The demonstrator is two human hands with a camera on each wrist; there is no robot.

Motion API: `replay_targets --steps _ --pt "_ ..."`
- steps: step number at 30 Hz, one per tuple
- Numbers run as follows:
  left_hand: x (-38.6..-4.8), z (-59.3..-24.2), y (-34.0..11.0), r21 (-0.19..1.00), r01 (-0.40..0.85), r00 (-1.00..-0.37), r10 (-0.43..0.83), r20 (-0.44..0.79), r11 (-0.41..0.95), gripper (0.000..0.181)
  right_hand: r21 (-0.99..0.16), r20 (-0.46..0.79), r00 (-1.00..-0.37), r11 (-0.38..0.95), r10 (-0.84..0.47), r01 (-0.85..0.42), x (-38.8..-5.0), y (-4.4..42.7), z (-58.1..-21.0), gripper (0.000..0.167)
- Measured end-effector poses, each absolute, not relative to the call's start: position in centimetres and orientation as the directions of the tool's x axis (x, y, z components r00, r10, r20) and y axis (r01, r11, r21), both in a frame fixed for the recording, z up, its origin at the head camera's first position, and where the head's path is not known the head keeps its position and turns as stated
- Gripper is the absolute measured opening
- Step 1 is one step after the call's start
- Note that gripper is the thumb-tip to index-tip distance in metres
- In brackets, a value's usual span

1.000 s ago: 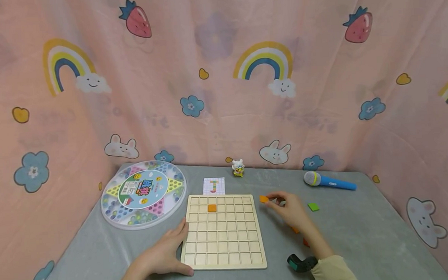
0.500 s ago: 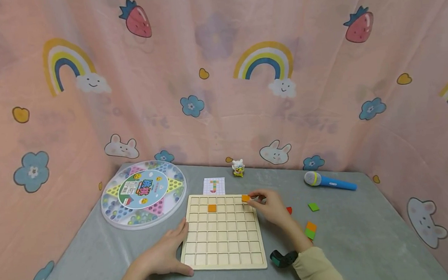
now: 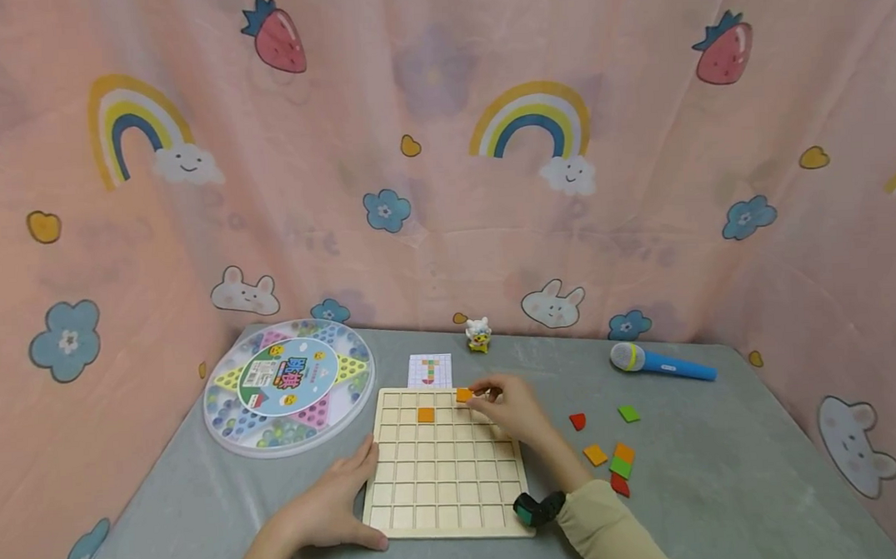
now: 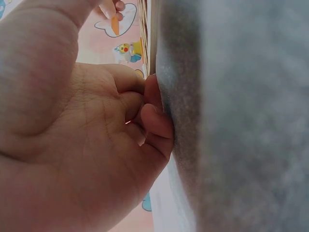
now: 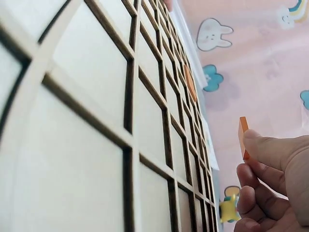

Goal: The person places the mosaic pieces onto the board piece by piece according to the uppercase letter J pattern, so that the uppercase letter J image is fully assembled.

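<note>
A big pink cloth (image 3: pixel 447 263) is hung behind the gray table (image 3: pixel 734 459). The table's far left corner is filled by a round game box (image 3: pixel 287 388). A wooden board (image 3: pixel 445 471) with little squares is set nearer, to the right of the box. The left hand (image 3: pixel 336 503) is rested on the board's left edge and near left corner, thumb spread wide, with nothing gripped. The right hand (image 3: pixel 512 406) is held over the board's far side. A blue microphone (image 3: pixel 665 362) is seen close to the table's far right corner. A picture card (image 3: pixel 430 369) is placed just past the board, and a small toy (image 3: pixel 478 335) is stood by the table's far edge. One orange tile (image 3: pixel 464 395) is pinched by the right hand above the board's far edge. A second tile (image 3: pixel 425 415), also orange, is set in the board. Loose tiles (image 3: pixel 620 467), red, green and orange, are scattered toward the table's right edge.
</note>
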State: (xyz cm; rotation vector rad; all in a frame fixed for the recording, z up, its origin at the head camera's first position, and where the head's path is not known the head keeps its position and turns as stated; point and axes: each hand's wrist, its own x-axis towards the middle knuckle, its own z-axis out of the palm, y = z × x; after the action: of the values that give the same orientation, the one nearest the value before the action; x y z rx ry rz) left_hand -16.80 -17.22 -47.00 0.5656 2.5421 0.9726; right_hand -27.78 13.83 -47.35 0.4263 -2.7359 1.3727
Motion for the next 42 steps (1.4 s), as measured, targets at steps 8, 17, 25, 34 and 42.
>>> replay_targets --steps 8,17,25,34,42 --pt "-16.9 -47.2 -17.3 0.697 0.230 -0.854 0.484 -0.191 0.680 0.132 -0.777 0.167 -0.945 0.551 -0.282 -0.303 -27.9 13.0 -48.0 0.016" --pt "-16.9 -47.1 -17.3 0.695 0.239 -0.856 0.485 -0.180 0.678 0.132 -0.753 0.142 -0.950 0.592 -0.278 -0.286 -28.0 12.5 -48.7 0.013" --pt "-16.9 -47.0 -17.3 0.693 0.239 -0.854 0.487 -0.183 0.680 0.131 -0.749 0.135 -0.954 0.602 -0.270 -0.276 -27.8 13.3 -48.6 0.015" --pt "-17.1 -47.6 -17.4 0.693 0.245 -0.858 0.485 -0.171 0.678 0.134 -0.700 0.139 -0.942 0.642 -0.307 -0.312 -27.7 14.0 -48.5 0.012" --pt "-17.2 -47.3 -17.4 0.696 0.244 -0.855 0.488 -0.175 0.676 0.134 -0.682 0.109 -0.952 0.675 -0.287 -0.282 -27.9 13.9 -48.6 0.014"
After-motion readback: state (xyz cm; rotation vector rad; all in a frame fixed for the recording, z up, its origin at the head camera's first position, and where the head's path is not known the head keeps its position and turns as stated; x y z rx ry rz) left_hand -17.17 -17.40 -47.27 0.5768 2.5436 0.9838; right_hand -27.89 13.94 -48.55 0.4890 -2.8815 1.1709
